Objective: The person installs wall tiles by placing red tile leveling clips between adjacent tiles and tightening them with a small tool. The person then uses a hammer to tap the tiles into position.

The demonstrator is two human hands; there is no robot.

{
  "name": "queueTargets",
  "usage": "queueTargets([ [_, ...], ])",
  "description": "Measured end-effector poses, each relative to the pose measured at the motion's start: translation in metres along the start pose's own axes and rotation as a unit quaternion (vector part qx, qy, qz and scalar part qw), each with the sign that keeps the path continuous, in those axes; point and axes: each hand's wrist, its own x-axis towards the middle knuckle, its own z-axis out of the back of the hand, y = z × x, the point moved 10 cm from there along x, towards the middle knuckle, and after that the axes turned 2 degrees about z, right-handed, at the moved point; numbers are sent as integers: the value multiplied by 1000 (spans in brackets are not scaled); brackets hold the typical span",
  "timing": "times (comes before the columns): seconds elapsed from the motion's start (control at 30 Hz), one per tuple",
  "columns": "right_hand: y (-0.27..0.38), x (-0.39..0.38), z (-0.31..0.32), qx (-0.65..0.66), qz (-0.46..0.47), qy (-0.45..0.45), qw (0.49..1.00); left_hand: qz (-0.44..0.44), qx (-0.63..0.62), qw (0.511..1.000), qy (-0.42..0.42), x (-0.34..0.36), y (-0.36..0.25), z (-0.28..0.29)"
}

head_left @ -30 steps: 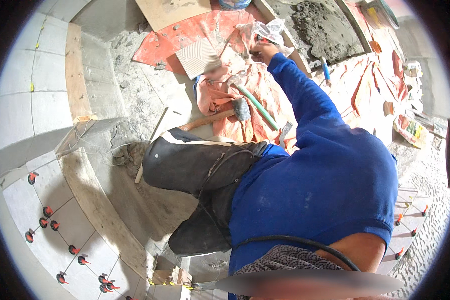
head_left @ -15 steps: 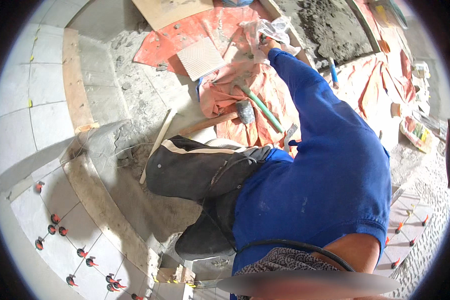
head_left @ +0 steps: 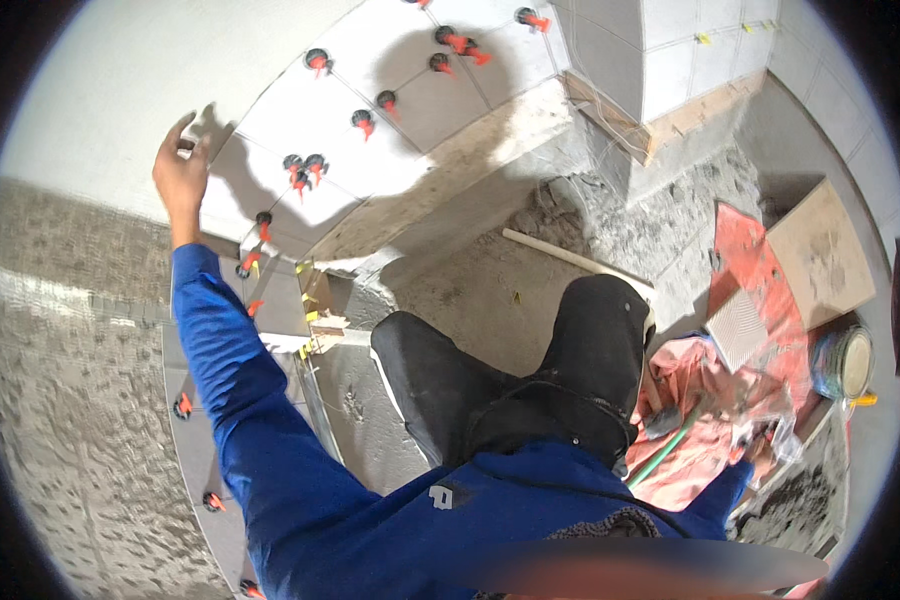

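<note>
My left hand is raised at the upper left, open, fingers apart and partly curled, beside a pale surface and a tiled strip. Black leveling caps with red levers stand on the tile joints near it. My right hand is small at the lower right, by a crumpled clear plastic bag on a wrinkled salmon sheet. Its fingers are too small and obscured to read. A green-handled tool and a dark mallet head lie left of that hand.
My bent knees are over rough concrete, with a pale rod beyond them. A ridged square piece, a tan board, a bucket and a framed bed of mortar are at the right. A wooden plank edges the step.
The view has swung round sharply, bringing the capped tiles to the top and the salmon sheet to the right. My left hand has come into view, raised. My right hand remains by the bag.
</note>
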Motion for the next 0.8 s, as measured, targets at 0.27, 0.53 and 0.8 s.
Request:
queueTargets([
  [0.27,367,-159,9,601,127,184,767,28,-530,834,148,-153,-147,-72],
  [0.53,684,-483,102,505,449,568,470,146,-642,716,231,-271,-182,-100],
  [0.8,729,-573,123,372,643,459,488,212,-667,705,113,-272,-80,-89],
])
